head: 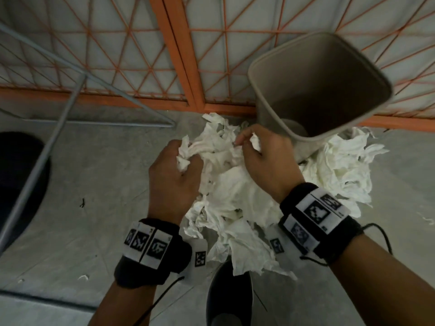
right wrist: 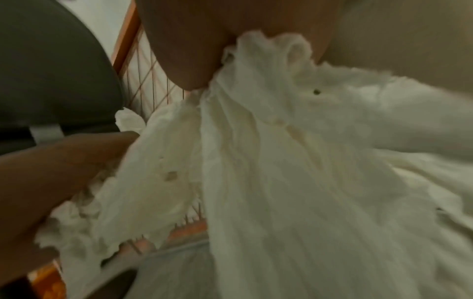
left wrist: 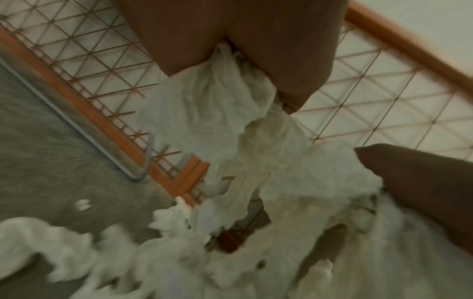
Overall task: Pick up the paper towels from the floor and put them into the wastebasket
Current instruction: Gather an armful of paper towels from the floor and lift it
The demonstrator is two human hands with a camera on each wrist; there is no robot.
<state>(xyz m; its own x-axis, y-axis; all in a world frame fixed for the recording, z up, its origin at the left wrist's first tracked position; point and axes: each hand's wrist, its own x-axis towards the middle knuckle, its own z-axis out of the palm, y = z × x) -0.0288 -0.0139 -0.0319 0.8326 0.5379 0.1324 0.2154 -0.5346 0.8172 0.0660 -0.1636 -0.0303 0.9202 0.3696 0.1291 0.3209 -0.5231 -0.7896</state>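
A big bunch of crumpled white paper towels hangs between my two hands above the grey floor. My left hand grips its left side, fingers curled into the paper. My right hand pinches the upper right part, close to the near rim of the beige wastebasket. The basket stands upright at the upper right and looks empty inside. More towels lie on the floor to the basket's near right. In the left wrist view the towels hang from my fingers. In the right wrist view the towels fill the frame beside the basket wall.
An orange wire-mesh panel runs along the back behind the basket. A thin metal frame slants across the left. A dark round shape sits at the far left. My dark shoe is below the towels. Small paper scraps dot the floor.
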